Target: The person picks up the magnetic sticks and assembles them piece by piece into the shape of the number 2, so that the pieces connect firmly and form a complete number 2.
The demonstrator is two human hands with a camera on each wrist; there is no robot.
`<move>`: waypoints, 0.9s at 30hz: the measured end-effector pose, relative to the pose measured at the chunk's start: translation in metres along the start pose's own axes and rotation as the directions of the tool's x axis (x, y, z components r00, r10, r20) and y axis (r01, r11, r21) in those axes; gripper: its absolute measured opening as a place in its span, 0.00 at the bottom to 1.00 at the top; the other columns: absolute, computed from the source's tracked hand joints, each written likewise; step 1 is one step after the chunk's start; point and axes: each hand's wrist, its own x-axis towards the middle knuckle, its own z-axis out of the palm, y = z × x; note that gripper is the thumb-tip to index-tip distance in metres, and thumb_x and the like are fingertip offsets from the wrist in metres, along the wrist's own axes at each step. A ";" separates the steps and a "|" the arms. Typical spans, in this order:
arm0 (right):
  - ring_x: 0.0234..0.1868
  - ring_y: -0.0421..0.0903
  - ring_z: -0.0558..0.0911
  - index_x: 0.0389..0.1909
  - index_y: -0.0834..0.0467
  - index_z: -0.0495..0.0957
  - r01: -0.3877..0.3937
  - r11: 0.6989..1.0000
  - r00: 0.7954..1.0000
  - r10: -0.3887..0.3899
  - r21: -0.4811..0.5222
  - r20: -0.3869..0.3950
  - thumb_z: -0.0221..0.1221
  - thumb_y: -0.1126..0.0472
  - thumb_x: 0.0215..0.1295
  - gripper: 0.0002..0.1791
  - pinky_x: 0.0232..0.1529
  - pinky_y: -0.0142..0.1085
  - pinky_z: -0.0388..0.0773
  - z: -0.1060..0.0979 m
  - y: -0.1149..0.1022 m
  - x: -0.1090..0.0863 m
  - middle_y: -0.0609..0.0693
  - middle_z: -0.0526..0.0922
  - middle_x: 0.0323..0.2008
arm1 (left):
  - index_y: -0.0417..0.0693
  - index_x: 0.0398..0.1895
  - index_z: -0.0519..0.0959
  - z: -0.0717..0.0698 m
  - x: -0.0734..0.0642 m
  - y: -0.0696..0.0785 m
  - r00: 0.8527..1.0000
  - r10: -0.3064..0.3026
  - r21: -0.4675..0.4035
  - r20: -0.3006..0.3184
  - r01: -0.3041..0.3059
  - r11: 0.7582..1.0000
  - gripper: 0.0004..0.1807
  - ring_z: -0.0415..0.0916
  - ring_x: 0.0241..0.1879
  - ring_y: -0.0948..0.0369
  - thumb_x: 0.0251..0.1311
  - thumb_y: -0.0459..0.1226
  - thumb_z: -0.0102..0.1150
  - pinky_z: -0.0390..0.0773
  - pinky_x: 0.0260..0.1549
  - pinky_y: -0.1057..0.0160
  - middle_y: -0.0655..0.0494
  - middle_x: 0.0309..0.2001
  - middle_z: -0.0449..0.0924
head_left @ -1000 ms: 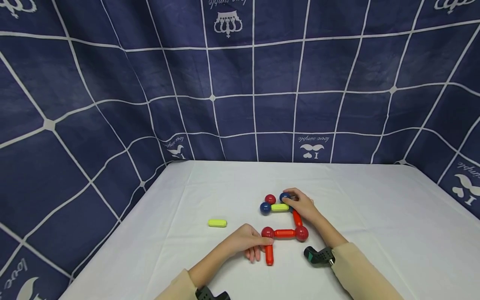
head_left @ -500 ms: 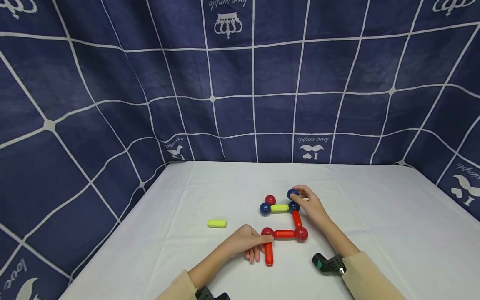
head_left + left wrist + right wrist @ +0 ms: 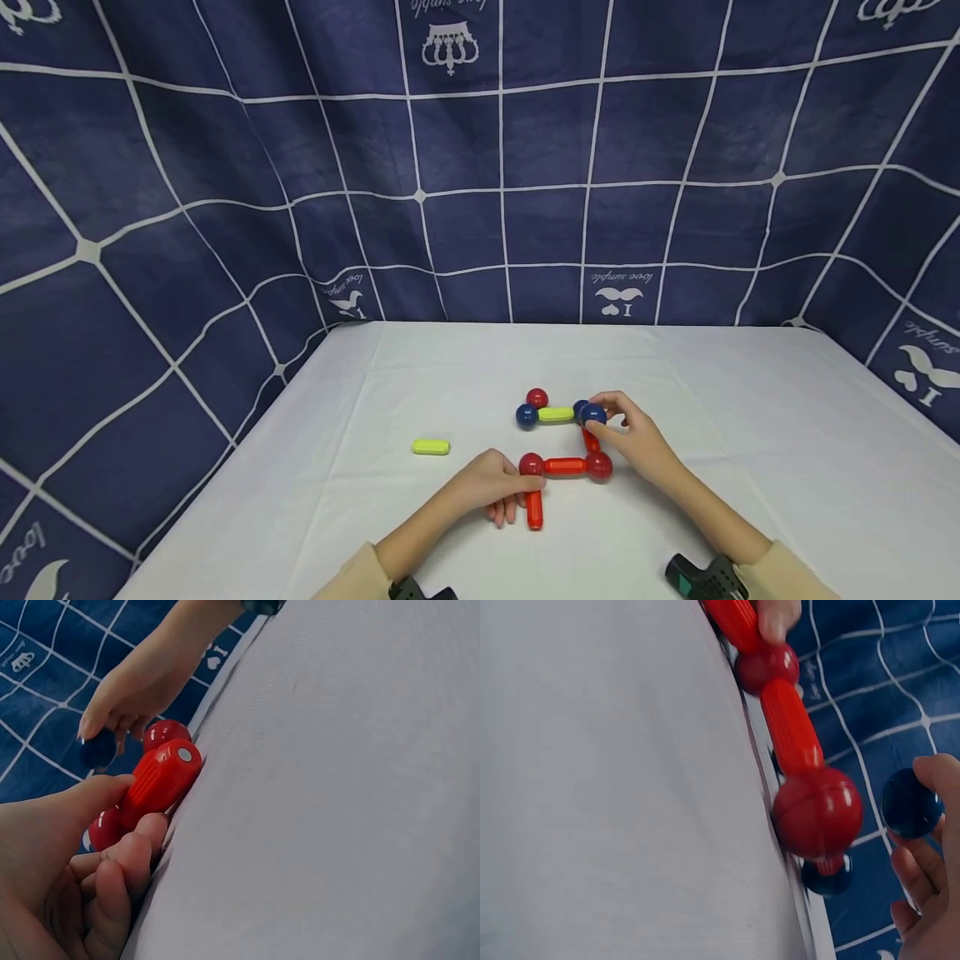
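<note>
My right hand [image 3: 637,437] pinches a blue ball [image 3: 593,416] between thumb and fingertips, above the white table. In the right wrist view that blue ball [image 3: 911,802] hangs apart from the joined pieces. My left hand [image 3: 487,485] pinches a red rod [image 3: 161,780], thumb on top, close to a red ball [image 3: 531,462]. From that ball a second red rod [image 3: 566,466] runs right to another red ball [image 3: 599,467]. A third red rod [image 3: 590,440] leads back to a blue ball [image 3: 580,407], partly hidden behind the held one. A yellow rod [image 3: 556,414] joins it to a blue ball [image 3: 527,417] at left.
One loose yellow rod [image 3: 431,447] lies left of the joined pieces. Another red ball [image 3: 537,397] sits just behind the left blue ball; whether they touch, I cannot tell. A dark blue checked cloth [image 3: 465,225] hangs behind the white table [image 3: 360,517].
My right hand has lifted the blue ball off the back of the joined pieces, moved right, then come nearer with it. My left hand has kept its hold; the view shifted slightly.
</note>
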 end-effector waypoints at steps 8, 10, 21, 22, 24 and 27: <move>0.33 0.38 0.67 0.46 0.56 0.71 0.124 0.990 0.990 -0.128 0.068 0.059 0.62 0.56 0.55 0.19 0.32 0.32 0.62 0.008 -0.010 -0.039 0.46 0.71 0.30 | 0.44 0.10 0.76 -0.002 -0.001 -0.001 0.999 -0.001 -0.046 0.034 0.003 0.999 0.24 0.66 0.04 0.66 0.52 0.52 0.59 0.60 0.06 0.76 0.58 0.07 0.71; 0.31 0.38 0.68 0.45 0.54 0.70 0.149 0.984 0.981 -0.160 0.101 0.111 0.62 0.57 0.55 0.18 0.30 0.32 0.63 0.010 -0.011 -0.047 0.46 0.70 0.28 | 0.43 0.10 0.76 -0.003 -0.001 -0.001 0.999 0.007 -0.060 0.043 -0.004 0.998 0.24 0.65 0.04 0.67 0.53 0.52 0.59 0.60 0.06 0.77 0.58 0.07 0.71; 0.29 0.36 0.70 0.43 0.53 0.67 0.130 0.974 0.885 -0.199 0.187 0.421 0.61 0.57 0.55 0.17 0.27 0.28 0.67 0.025 -0.020 -0.070 0.44 0.73 0.28 | 0.48 0.08 0.74 -0.004 -0.002 -0.005 0.995 0.040 -0.111 0.095 -0.030 0.993 0.25 0.64 0.03 0.69 0.55 0.53 0.55 0.59 0.05 0.77 0.62 0.04 0.68; 0.28 0.35 0.70 0.43 0.54 0.67 0.120 0.974 0.875 -0.195 0.191 0.443 0.61 0.57 0.55 0.17 0.27 0.28 0.68 0.026 -0.021 -0.071 0.44 0.73 0.28 | 0.47 0.08 0.74 -0.004 -0.002 -0.005 0.995 0.042 -0.115 0.094 -0.031 0.993 0.25 0.64 0.03 0.69 0.55 0.53 0.54 0.59 0.05 0.77 0.61 0.04 0.68; 0.27 0.34 0.70 0.42 0.54 0.67 0.121 0.972 0.857 -0.204 0.200 0.473 0.61 0.57 0.55 0.17 0.27 0.27 0.68 0.028 -0.023 -0.073 0.43 0.73 0.28 | 0.46 0.08 0.74 -0.004 -0.001 -0.005 0.995 0.041 -0.126 0.093 -0.029 0.992 0.25 0.63 0.03 0.69 0.55 0.52 0.55 0.59 0.04 0.76 0.60 0.04 0.68; 0.28 0.33 0.71 0.42 0.54 0.68 0.127 0.968 0.840 -0.221 0.216 0.496 0.61 0.57 0.54 0.16 0.27 0.27 0.69 0.031 -0.025 -0.075 0.42 0.74 0.27 | 0.43 0.10 0.74 -0.004 -0.001 -0.005 0.995 0.039 -0.136 0.094 -0.026 0.990 0.25 0.63 0.02 0.69 0.56 0.52 0.54 0.59 0.04 0.76 0.59 0.05 0.68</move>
